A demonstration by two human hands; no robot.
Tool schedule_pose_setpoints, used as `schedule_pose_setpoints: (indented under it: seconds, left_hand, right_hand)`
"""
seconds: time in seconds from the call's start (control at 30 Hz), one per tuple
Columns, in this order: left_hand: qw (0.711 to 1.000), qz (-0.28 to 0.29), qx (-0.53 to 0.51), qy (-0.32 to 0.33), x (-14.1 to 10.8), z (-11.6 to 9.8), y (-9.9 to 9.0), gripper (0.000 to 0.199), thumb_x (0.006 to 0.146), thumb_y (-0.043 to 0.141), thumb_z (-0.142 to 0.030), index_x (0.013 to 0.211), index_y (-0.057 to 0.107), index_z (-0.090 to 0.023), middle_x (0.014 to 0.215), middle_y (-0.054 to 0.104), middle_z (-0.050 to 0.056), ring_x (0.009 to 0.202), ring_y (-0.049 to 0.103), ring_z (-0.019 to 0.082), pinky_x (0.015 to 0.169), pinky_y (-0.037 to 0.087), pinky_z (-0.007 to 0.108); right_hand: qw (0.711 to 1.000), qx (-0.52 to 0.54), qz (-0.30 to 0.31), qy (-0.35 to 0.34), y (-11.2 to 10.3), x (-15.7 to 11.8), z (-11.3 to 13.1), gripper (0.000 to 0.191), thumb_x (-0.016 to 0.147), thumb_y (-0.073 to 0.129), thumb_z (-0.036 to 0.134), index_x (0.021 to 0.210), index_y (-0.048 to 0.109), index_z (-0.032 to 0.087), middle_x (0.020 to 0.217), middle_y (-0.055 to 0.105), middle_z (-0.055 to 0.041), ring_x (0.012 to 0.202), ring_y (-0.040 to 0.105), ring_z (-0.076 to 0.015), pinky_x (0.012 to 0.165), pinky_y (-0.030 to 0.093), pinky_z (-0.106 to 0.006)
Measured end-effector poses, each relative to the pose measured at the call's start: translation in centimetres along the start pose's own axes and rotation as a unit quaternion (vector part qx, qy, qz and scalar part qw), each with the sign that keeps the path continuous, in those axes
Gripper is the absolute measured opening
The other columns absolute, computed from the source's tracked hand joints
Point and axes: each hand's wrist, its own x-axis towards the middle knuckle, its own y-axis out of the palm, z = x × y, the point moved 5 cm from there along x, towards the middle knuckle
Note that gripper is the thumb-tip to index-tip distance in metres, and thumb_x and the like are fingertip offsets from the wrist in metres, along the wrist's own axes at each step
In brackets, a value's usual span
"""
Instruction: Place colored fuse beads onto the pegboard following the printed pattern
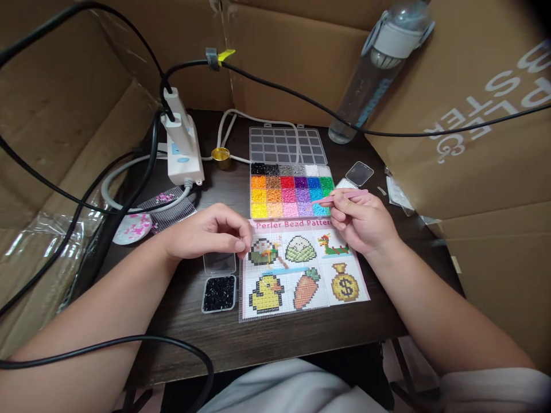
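Right hand (362, 221) pinches slim pink tweezers (355, 194) over multicoloured plastic beads (288, 196) at twelve o'clock; left hand (210, 232) curled, contents hidden; picking seems underway, placement unclear.

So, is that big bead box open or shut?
Open: its clear lid lies folded back, leaving the colourful beads uncovered.

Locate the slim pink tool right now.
In the head view, right of centre, the slim pink tool is in the right hand, pointing left over the bead case's lower right.
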Motion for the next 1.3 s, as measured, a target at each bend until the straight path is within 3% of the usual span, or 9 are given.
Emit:
schedule_pose_setpoints:
  seconds: [0.97, 1.3]
  left_hand:
    - [1.0, -0.006, 0.016, 0.003, 0.1, -0.4, 0.0, 0.014, 0.082, 0.064, -0.025, 0.077, 0.072, -0.014, 0.068, 0.07, 0.005, 0.066, 0.063, 0.015, 0.065, 0.053, 0.025]
    - [1.0, -0.008, 0.008, -0.01, 0.0, -0.3, 0.1, 0.018, 0.081, 0.067, -0.029, 0.075, 0.072, -0.013, 0.067, 0.069, 0.006, 0.065, 0.061, 0.015, 0.064, 0.05, 0.025]
  right_hand:
    - [1.0, -0.007, 0.012, -0.004, 0.7, -0.3, -0.3, 0.02, 0.07, 0.086, 0.033, 0.071, 0.075, 0.016, 0.068, 0.07, -0.0046, 0.046, 0.042, -0.0053, 0.035, 0.034, -0.019]
    - [0.995, -0.084, 0.051, -0.002, 3.5, -1.3, -1.7, 0.016, 0.078, 0.081, 0.032, 0.082, 0.077, 0.018, 0.052, 0.064, 0.0008, 0.039, 0.05, -0.0084, 0.031, 0.039, -0.02]
